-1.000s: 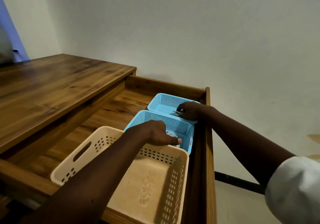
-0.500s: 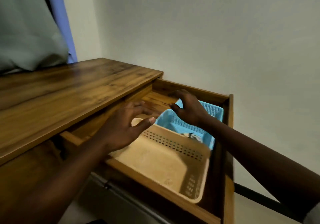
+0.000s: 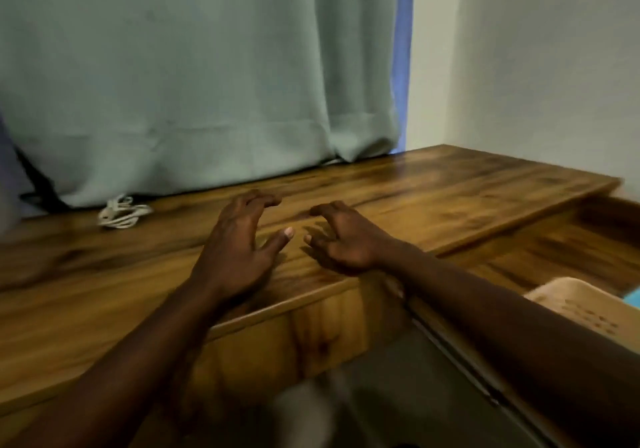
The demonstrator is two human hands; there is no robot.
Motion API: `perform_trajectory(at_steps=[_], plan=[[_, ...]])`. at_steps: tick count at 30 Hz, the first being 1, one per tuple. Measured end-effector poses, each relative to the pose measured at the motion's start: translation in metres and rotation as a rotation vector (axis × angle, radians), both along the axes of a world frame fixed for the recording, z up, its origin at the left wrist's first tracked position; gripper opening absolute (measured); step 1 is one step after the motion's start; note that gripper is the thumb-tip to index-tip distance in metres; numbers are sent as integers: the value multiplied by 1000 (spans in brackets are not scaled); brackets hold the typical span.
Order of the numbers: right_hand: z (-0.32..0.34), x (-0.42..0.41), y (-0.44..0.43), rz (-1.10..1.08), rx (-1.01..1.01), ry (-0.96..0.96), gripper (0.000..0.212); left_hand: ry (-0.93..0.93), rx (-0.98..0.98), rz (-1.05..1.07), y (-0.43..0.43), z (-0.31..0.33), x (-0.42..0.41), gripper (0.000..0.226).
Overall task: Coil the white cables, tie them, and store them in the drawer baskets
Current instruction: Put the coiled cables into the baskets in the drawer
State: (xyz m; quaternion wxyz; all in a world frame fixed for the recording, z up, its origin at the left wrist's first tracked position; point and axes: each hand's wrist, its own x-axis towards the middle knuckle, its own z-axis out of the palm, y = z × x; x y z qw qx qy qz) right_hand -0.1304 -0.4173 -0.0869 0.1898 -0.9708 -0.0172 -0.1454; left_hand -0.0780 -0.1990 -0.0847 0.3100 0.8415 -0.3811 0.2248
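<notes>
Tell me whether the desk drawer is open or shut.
Open: the drawer sticks out beyond the desktop, its beige basket exposed inside.

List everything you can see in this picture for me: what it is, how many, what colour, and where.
cable: one bundle, white, on the desk at far left, by the curtain
desk: one, brown wood, across the middle
curtain: one, grey-green, hanging behind the desk
wall: one, white, right of the curtain
drawer: one, brown wood, open at right
beige basket: one, in the drawer, at the right edge
blue basket: one, only a sliver showing beside the beige one
left hand: one, over the desk, loosely curled, holding nothing
right hand: one, beside it, likewise holding nothing
</notes>
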Motion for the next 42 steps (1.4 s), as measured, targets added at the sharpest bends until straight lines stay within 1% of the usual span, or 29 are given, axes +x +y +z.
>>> perform_trajectory(at_steps=[2, 5, 8, 11, 14, 15, 17, 20, 22, 24, 25, 26, 27, 28, 30, 31, 32, 33, 34, 35, 37, 39, 41, 42], plan=[[-7, 34, 34, 28, 38, 56, 68, -7, 13, 115, 32, 0, 29, 63], [-19, 74, 64, 28, -144, 121, 63, -19, 43, 290, 75, 0, 81, 74], [-24, 92, 71, 29, -191, 98, 64, 45, 23, 484, 110, -1, 134, 79], [-28, 94, 68, 29, -184, 75, 65, 122, -58, 679, 130, -2, 178, 92], [-29, 97, 67, 30, -190, 61, 67, 203, -10, 855, 145, -7, 211, 103], [-29, 97, 67, 29, -189, 55, 67, 219, 12, 888, 150, -9, 219, 101], [-29, 98, 67, 23, -171, 41, 67, 238, 45, 903, 157, -13, 234, 89], [-26, 97, 68, 5, -145, 25, 60, 192, 63, 851, 161, -15, 245, 66], [-23, 94, 71, -3, -114, 19, 56, 126, 47, 802, 157, -14, 240, 56], [-21, 92, 72, -4, -70, -3, 53, 68, -25, 677, 149, -10, 228, 49], [-21, 90, 72, -2, -10, -19, 53, 35, -40, 579, 143, -7, 220, 45], [-21, 90, 70, -9, 109, -24, 54, -4, -20, 474, 136, -3, 211, 43], [-20, 89, 70, -15, 298, -27, 53, -39, 23, 374, 128, -1, 201, 41], [-18, 87, 69, -22, 546, -26, 51, -71, 63, 272, 117, 3, 186, 41], [-10, 80, 69, 1, 1081, -55, 44, -117, 91, 90, 92, 3, 160, 52], [-3, 72, 67, 24, 1294, -65, 46, -138, 95, 17, 76, 5, 144, 56], [4, 65, 65, 55, 1423, -51, 52, -156, 100, -42, 62, 6, 128, 59], [9, 53, 61, 100, 1476, -28, 56, -178, 108, -110, 46, 8, 112, 60], [13, 41, 57, 151, 1462, 12, 55, -199, 109, -173, 32, 9, 97, 60], [18, 29, 55, 173, 1403, 62, 53, -221, 97, -222, 20, 10, 84, 59], [25, 2, 34, 86, 1203, 84, 53, -272, 45, -289, -5, 13, 56, 57], [36, -33, 6, 9, 1048, 35, 41, -313, -2, -334, -32, 13, 28, 55], [47, -74, -21, -60, 1005, 8, 25, -323, -45, -385, -59, 12, -3, 54], [51, -96, -33, -107, 987, -9, 21, -328, -75, -421, -73, 9, -18, 55]])
